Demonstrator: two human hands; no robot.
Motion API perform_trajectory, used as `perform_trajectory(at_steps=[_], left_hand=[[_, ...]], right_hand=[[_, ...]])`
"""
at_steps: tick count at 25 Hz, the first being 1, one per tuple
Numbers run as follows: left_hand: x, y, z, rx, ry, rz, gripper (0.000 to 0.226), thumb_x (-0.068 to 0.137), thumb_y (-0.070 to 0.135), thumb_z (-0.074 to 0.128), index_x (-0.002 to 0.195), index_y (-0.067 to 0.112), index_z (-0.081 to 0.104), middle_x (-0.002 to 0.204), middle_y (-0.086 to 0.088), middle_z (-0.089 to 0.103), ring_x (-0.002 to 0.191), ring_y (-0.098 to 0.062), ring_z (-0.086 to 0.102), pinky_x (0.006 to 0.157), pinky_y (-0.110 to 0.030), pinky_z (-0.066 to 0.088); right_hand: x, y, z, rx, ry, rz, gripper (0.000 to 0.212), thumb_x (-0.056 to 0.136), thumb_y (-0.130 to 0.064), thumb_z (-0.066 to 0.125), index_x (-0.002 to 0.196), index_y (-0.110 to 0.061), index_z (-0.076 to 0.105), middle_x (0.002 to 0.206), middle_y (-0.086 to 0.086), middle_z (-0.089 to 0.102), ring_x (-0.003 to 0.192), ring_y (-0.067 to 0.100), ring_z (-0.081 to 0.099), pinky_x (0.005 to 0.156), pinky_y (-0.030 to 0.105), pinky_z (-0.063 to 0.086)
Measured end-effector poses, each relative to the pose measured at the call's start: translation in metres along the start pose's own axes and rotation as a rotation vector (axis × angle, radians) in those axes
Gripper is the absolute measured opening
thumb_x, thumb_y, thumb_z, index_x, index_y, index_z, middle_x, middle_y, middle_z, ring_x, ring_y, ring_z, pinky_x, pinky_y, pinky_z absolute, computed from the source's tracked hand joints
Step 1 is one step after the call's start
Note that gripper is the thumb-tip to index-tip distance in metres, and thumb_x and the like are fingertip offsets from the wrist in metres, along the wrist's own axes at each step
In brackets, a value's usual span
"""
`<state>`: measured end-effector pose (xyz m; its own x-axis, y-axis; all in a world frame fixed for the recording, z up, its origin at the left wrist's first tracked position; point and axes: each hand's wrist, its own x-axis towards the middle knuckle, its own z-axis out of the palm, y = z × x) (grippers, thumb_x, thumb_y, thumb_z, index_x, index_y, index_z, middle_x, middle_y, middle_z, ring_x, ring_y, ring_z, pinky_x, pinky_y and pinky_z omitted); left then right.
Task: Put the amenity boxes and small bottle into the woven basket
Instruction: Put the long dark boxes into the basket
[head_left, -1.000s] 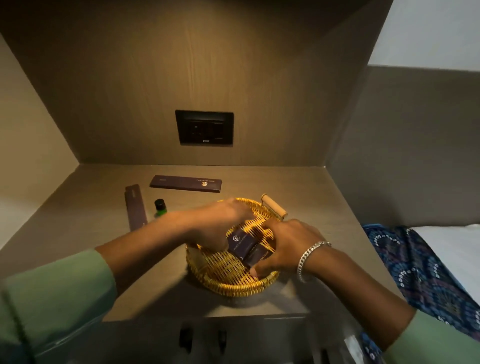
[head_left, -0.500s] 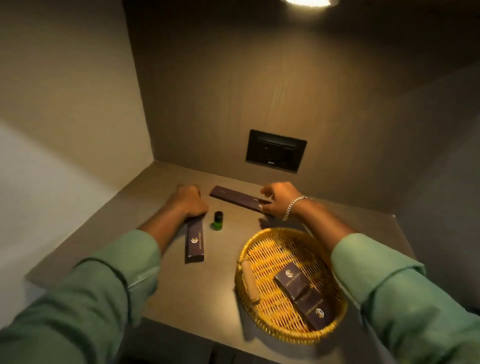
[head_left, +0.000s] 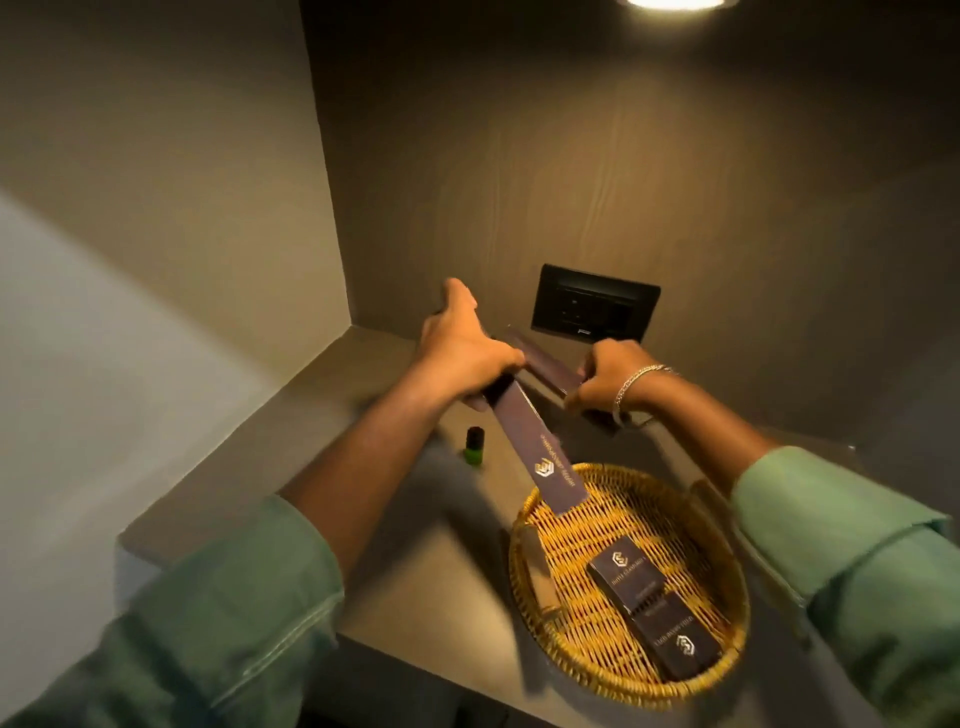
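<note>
A: Where are the long boxes?
B: One in each hand. The left hand (head_left: 462, 353) is wrapped round the top end of a long box (head_left: 535, 447), lifted off the table (head_left: 415, 561); its lower end hangs over the far rim of the basket (head_left: 597, 670).
A: And the right?
B: The right hand (head_left: 608, 379) is closed on the second long box (head_left: 545, 364), held near the first, up in front of the socket (head_left: 595, 306).
A: What lies in the basket?
B: Two short boxes (head_left: 654, 608), end to end.
A: The bottle?
B: The bottle (head_left: 474, 453) stands on the table, below the left hand, apart from it and left of the basket.
</note>
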<state>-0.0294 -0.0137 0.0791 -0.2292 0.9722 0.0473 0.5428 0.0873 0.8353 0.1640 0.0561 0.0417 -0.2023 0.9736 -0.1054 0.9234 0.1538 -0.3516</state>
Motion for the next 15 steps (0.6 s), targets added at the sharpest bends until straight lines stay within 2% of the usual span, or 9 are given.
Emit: perform_trajectory(at_steps=[3,7,8,11,13,15], left_hand=[[-0.025,0.007,0.023,0.061,-0.156,-0.020,0.047,0.071,0.026,0.083,0.098,0.019,0.047,0.094,-0.009,0.059,0.042,-0.013,0.062,0.033,-0.022,0.047],[-0.047,0.002,0.053,0.236,-0.298,-0.042,0.035,0.075,0.030,0.080,0.094,0.018,0.053,0.096,-0.007,0.062,0.068,-0.017,0.068,0.049,-0.029,0.057],[-0.051,-0.001,0.057,0.253,-0.316,-0.059,0.033,0.077,0.029,0.079,0.094,0.017,0.053,0.094,-0.007,0.062,0.067,-0.016,0.068,0.048,-0.027,0.057],[-0.064,-0.007,0.067,0.303,-0.329,-0.083,0.035,0.080,0.032,0.076,0.099,0.014,0.053,0.091,-0.007,0.063,0.059,-0.014,0.066,0.045,-0.024,0.056],[-0.068,-0.011,0.069,0.303,-0.335,-0.059,0.034,0.081,0.034,0.075,0.096,0.013,0.052,0.089,-0.008,0.063,0.059,-0.015,0.065,0.050,-0.029,0.058],[-0.072,-0.016,0.066,0.304,-0.338,-0.047,0.035,0.080,0.035,0.076,0.096,0.013,0.053,0.089,-0.009,0.064,0.063,-0.017,0.066,0.050,-0.031,0.058]], right_hand=[[-0.048,0.012,-0.034,0.073,-0.010,0.034,0.030,0.058,-0.030,0.086,0.072,-0.014,0.066,0.072,0.003,0.066,0.066,0.016,0.062,0.048,0.027,0.046],[-0.116,0.038,-0.034,0.053,-0.034,0.126,0.037,0.052,-0.034,0.091,0.077,-0.019,0.069,0.075,-0.001,0.067,0.068,0.013,0.061,0.050,0.027,0.045],[-0.127,0.042,-0.027,0.034,-0.055,0.147,0.038,0.052,-0.035,0.091,0.079,-0.021,0.069,0.078,-0.001,0.067,0.069,0.012,0.060,0.051,0.027,0.047],[-0.144,0.046,-0.004,-0.107,-0.076,0.157,0.044,0.055,-0.043,0.087,0.089,-0.021,0.069,0.088,0.000,0.068,0.078,0.017,0.062,0.067,0.036,0.055],[-0.145,0.046,0.007,-0.270,-0.039,0.137,0.052,0.057,-0.052,0.083,0.094,-0.021,0.067,0.092,0.001,0.067,0.087,0.023,0.060,0.080,0.043,0.052],[-0.145,0.044,0.013,-0.404,-0.020,0.107,0.055,0.058,-0.057,0.080,0.097,-0.022,0.066,0.091,0.002,0.066,0.091,0.025,0.059,0.085,0.042,0.047]])
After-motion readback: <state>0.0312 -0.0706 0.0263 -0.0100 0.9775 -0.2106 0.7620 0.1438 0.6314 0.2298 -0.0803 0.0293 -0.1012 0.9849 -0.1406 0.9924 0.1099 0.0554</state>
